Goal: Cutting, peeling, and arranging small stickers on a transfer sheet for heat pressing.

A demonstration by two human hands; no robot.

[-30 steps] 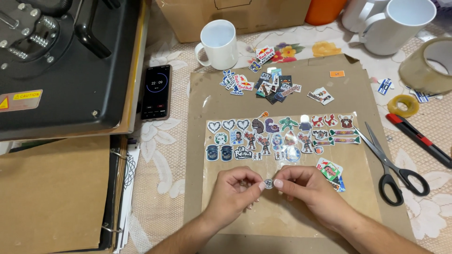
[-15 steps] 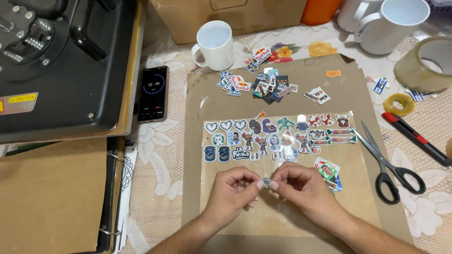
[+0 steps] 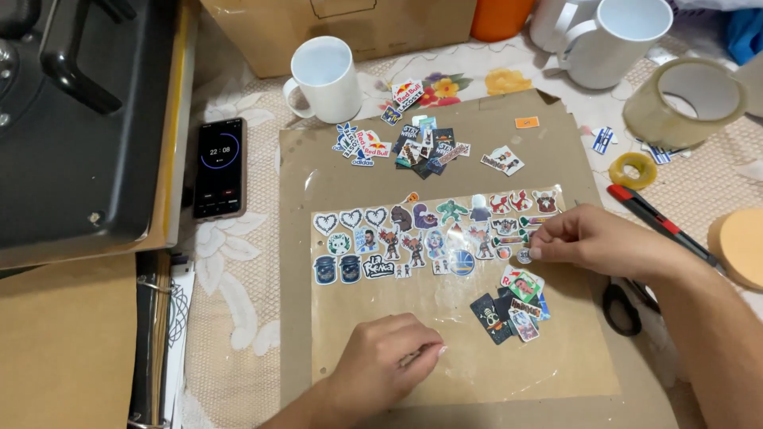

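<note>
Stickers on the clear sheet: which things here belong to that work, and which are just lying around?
In use: right hand placing small round sticker; left hand pressing clear sheet; sticker rows; loose sticker pile.
Lying about: mug; phone; tape roll; scissors.

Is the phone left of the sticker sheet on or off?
On. The phone lies face up on the tablecloth, its screen lit, showing a ring-shaped timer display with digits inside and small buttons below.

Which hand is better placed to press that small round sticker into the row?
Right. The right hand already pinches the small round sticker at the right end of the sticker rows. The left hand rests lower on the clear sheet, away from them.
</note>
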